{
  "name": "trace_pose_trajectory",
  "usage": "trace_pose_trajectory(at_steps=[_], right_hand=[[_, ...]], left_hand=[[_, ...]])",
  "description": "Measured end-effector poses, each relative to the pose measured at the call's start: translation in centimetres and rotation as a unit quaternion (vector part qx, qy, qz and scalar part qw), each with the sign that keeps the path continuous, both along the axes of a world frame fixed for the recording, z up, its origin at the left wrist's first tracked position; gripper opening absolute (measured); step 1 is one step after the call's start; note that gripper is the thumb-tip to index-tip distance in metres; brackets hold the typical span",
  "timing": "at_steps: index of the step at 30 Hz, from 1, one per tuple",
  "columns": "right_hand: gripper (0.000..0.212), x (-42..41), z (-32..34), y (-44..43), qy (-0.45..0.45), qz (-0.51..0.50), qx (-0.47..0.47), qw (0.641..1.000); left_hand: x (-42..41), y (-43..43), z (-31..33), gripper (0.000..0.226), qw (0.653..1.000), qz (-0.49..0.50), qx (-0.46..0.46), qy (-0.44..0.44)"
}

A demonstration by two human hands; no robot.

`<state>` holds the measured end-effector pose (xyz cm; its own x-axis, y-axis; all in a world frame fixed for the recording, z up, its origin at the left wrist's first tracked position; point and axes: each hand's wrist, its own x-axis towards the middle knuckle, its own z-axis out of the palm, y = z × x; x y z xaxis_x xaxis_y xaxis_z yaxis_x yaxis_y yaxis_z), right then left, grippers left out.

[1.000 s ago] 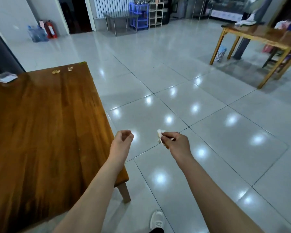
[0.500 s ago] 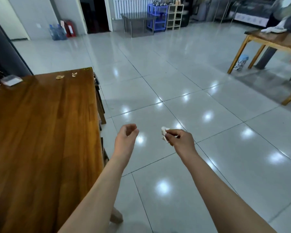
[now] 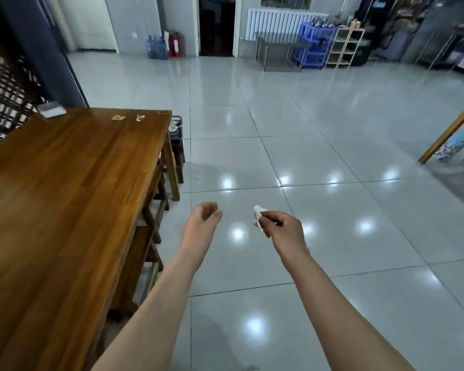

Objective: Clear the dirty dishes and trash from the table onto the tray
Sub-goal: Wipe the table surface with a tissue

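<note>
Tiled floor (image 3: 332, 236) ahead, wooden bench (image 3: 65, 196) at 9 o'clock | my right hand (image 3: 284, 231) pinches a white paper scrap (image 3: 258, 216) above the floor | my left hand (image 3: 198, 226) loosely curled, empty | two more scraps (image 3: 118, 118) on the bench's far end, 11 o'clock

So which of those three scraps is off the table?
The white scrap pinched in the right hand; the tan scrap and pale scrap lie at the table's far end.
</note>
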<state>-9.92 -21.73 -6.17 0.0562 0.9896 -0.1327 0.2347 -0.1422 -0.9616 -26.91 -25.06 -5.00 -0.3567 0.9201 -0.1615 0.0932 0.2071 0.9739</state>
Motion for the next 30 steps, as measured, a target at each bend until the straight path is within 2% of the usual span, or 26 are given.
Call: trace_pose_trajectory(at_steps=[13, 30], right_hand=[[0.011, 1.4, -2.4, 10.4, 0.026, 0.040, -0.034, 0.998], [0.013, -9.3, -3.6, 30.3, -0.020, 0.044, -0.053, 0.997]], left_hand=[[3.9, 9.1, -1.6, 0.023, 0.998, 0.058, -0.023, -0.005], [-7.3, 29.7, -3.2, 0.014, 0.998, 0.045, -0.054, 0.007]])
